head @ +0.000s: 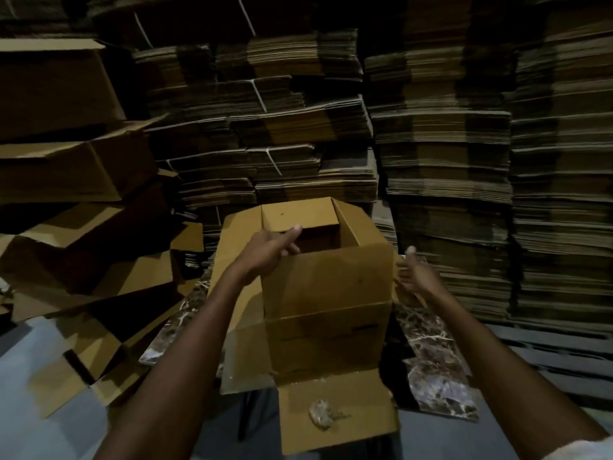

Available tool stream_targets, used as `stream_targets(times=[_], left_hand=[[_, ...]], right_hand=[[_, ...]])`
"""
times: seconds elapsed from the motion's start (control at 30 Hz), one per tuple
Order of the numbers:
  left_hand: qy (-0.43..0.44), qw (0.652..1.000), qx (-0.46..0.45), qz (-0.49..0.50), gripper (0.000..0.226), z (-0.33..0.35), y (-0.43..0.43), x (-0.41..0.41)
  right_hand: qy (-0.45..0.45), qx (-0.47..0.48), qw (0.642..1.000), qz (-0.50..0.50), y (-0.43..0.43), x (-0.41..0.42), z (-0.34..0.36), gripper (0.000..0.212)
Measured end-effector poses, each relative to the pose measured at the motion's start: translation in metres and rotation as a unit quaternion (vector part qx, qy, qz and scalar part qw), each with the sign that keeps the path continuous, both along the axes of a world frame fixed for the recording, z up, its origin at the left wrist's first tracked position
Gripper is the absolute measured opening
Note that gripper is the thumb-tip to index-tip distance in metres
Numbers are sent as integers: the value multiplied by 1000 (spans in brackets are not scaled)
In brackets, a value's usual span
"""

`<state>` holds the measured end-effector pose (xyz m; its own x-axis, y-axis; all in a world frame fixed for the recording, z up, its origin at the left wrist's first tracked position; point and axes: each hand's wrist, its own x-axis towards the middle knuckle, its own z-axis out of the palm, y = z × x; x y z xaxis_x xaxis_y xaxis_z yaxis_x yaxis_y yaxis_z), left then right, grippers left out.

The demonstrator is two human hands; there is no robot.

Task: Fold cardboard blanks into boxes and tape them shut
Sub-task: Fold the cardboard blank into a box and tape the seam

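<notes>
**Open box (328, 283) upright on marble table (431, 346)**

Head view: the left hand (270, 249) grips the box's near-left rim. The right hand (414, 277), fingers spread and holding nothing, is just beside its right wall. The dark print on the front is too blurred to read.

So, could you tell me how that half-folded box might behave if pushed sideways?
The box is probably light: its visible inside looks empty. With flaps open at both ends, its walls would likely skew rather than stay square. Taller than wide, it may tip.
</notes>
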<state>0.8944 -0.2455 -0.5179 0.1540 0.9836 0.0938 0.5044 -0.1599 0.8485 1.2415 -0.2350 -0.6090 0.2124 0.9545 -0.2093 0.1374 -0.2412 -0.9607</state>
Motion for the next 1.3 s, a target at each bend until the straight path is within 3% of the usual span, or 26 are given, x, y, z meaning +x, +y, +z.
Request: stream_targets(times=[0.1,0.17,0.2,0.3,0.37,0.47,0.57,0.63,0.7,0.8,0.87,0.93,1.0,1.07,1.17,1.2,1.3], left_hand=[[44,974,-166,-148,65,12,-14,2],[150,942,-203,-220,54,-4,-17,10],[217,927,-200,-230,62,-18,-19,17],[333,911,-169,-173,94,-70,-26,38],[378,906,-102,-160,76,-102,-31,51],[432,893,54,-113,31,-122,-43,52],[455,871,144,-122,26,-129,-54,30],[465,863,150,-130,32,-132,-56,4],[484,849,162,-137,39,-139,-61,-25],[513,818,203,-163,49,-160,-72,-59],[508,811,224,-183,38,-173,-83,-67],[480,811,263,-207,29,-174,-89,-72],[475,800,302,-206,26,-168,-91,-77],[473,796,327,-187,22,-156,-88,-82],[511,809,260,-131,20,-120,-82,-83],[535,814,192,-118,28,-108,-80,-83],[577,796,27,-183,85,-82,-74,-69]], right_hand=[[-35,20,995,87,4,1,18,74],[-142,21,974,177,1,-1,22,70],[-206,17,953,222,-2,-3,21,72],[-362,0,880,308,-5,-8,7,101],[-437,-14,839,325,-3,-10,-4,103],[-467,-11,816,340,-5,-9,-1,75],[-438,53,819,368,-12,1,19,34],[-518,63,761,385,-8,13,28,46],[-616,52,674,404,-7,17,31,82],[-693,146,605,364,-3,8,27,112],[-705,212,575,357,-2,-4,28,107],[-718,199,525,410,1,-14,28,94],[-728,175,479,458,3,-20,25,66],[-723,187,479,461,2,-23,19,35],[-715,245,502,419,-7,-35,13,22],[-714,255,508,410,-11,-42,12,22],[-691,255,551,393,-20,-57,1,26]])
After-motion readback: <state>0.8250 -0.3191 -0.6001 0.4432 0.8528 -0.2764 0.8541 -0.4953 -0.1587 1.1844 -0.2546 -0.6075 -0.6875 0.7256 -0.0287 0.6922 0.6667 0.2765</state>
